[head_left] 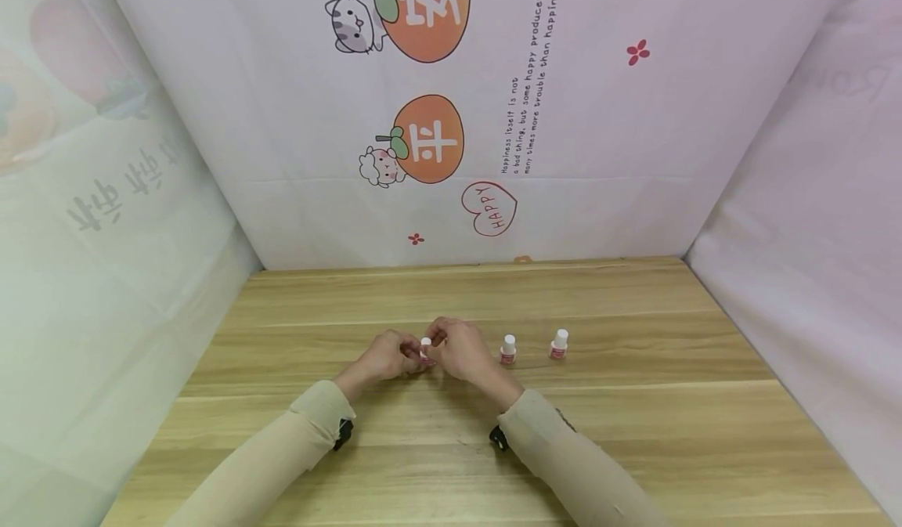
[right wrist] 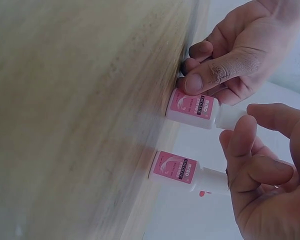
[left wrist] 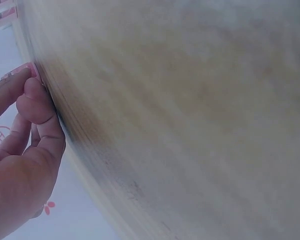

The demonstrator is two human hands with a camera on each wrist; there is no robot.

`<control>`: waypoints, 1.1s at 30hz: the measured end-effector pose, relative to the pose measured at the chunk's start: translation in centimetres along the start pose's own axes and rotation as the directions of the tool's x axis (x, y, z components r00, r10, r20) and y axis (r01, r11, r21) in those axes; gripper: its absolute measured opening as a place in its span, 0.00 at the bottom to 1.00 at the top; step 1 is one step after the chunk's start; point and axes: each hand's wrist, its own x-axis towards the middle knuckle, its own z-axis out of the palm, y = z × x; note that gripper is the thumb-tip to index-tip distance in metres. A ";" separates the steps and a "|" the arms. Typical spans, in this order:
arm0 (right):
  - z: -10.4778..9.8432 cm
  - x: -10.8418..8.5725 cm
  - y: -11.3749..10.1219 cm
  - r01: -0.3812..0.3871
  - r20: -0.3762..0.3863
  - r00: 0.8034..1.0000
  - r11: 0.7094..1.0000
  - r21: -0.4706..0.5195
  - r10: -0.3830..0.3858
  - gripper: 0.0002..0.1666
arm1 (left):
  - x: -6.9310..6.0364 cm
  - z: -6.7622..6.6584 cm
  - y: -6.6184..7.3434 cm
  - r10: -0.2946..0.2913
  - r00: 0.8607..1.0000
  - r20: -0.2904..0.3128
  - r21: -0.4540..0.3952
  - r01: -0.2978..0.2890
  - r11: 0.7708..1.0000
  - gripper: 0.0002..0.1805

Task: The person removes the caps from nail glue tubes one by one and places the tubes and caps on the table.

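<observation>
A small nail glue bottle [right wrist: 192, 108] with a pink label and white cap stands upright on the table between my hands. My left hand [head_left: 387, 355] grips its lower body, the thumb lying along the label side and the other fingers curled behind. At the top, my right hand [head_left: 461, 348] pinches the white cap [right wrist: 229, 116] between thumb and finger. Beside it in the right wrist view stands another nail glue bottle [right wrist: 174, 169], its cap partly behind my right fingers. The left wrist view shows only a pink edge of the held bottle [left wrist: 32, 69] past my fingertips.
Two more upright bottles, a nearer one [head_left: 508, 350] and a farther one [head_left: 559, 344], stand to the right on the wooden table [head_left: 437, 464]. A printed white cloth [head_left: 592, 135] hangs behind the table, with more cloth at both sides.
</observation>
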 end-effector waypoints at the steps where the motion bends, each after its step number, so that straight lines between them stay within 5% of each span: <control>1: 0.0 0.0 0.0 -0.001 0.001 1.000 1.000 0.002 0.001 0.06 | 0.0 0.0 0.0 0.001 1.000 0.002 0.000 -0.001 1.000 0.09; 33: 0.1 0.1 0.1 0.002 0.012 1.000 1.000 0.002 -0.002 0.05 | 0.2 0.0 -0.2 0.015 1.000 0.007 0.002 -0.015 1.000 0.11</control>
